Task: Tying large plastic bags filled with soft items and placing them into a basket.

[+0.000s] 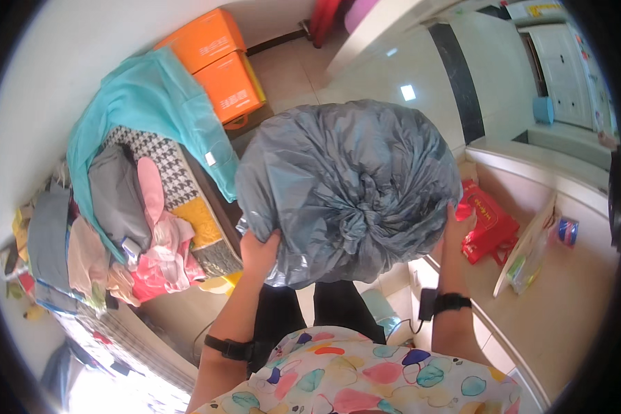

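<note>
A large, full grey plastic bag (310,181) fills the middle of the view in front of my body. Its gathered neck is twisted into a knot (359,217) that faces up toward me. My left hand (259,253) grips the plastic at the bag's lower left side, thumb on top. At the right side my right hand (455,227) holds the bag, its fingers partly hidden by the bulge. The bag's underside is out of sight, and what it contains cannot be seen.
On the left, a houndstooth-patterned piece of furniture (168,173) bears a turquoise cloth (150,88) and pink clothing (171,259). Two orange boxes (225,85) stand behind it. To the right, a red bag (489,222) lies in an open compartment beside a pale upright board (528,248).
</note>
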{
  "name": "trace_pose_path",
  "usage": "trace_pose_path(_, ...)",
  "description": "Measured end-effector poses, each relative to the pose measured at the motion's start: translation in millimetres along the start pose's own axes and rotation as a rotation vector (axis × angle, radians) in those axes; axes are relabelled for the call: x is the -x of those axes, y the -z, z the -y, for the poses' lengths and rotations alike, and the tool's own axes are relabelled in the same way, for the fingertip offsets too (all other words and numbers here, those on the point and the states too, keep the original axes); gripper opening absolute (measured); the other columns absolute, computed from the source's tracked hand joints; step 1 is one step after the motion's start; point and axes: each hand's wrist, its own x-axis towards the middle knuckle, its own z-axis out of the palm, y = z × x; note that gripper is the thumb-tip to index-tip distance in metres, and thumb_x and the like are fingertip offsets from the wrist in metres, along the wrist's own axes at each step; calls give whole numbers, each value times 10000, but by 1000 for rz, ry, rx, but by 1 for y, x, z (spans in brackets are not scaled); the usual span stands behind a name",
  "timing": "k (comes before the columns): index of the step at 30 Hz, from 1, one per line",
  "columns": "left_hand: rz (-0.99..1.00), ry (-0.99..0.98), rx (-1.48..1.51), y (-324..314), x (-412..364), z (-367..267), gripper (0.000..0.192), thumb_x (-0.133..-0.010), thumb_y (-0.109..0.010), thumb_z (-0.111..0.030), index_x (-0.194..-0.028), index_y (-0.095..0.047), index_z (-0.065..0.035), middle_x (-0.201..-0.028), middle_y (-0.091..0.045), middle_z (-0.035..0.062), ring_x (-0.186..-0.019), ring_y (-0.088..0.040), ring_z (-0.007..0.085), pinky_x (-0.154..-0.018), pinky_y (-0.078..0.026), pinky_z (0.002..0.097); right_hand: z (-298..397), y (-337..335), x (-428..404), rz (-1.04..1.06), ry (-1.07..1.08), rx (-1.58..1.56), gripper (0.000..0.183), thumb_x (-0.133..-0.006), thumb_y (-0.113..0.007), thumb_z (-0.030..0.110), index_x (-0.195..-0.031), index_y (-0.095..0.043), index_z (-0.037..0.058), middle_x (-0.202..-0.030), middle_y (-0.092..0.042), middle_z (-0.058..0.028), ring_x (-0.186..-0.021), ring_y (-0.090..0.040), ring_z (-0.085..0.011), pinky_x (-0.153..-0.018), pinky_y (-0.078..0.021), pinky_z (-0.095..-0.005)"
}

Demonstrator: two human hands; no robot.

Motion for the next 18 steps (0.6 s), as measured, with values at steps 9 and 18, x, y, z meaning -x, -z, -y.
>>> trace_pose_path(9, -45, 28, 38, -6, -41, 38, 350, -699, -612, -150, -955, -561, 85, -865, -630, 167, -840, -602, 236, -745, -446, 321, -40, -80, -17, 773, -246, -363, 804, -618, -730, 225, -1270, -346, -45, -1250, -444, -179, -1133, -452, -264, -949, -353, -316)
trace_pose_path(18, 78, 87, 182, -27, -40, 24, 377, -738, -613, -142, -1047, -535, 59, -960, -609, 131, -884, -576, 196, -762, -447, 295, 39, -39, 0, 488, -154, -418, 692, -546, -797, 278, -1098, -524, -37, -1069, -583, -199, -999, -560, -313, -854, -432, -353)
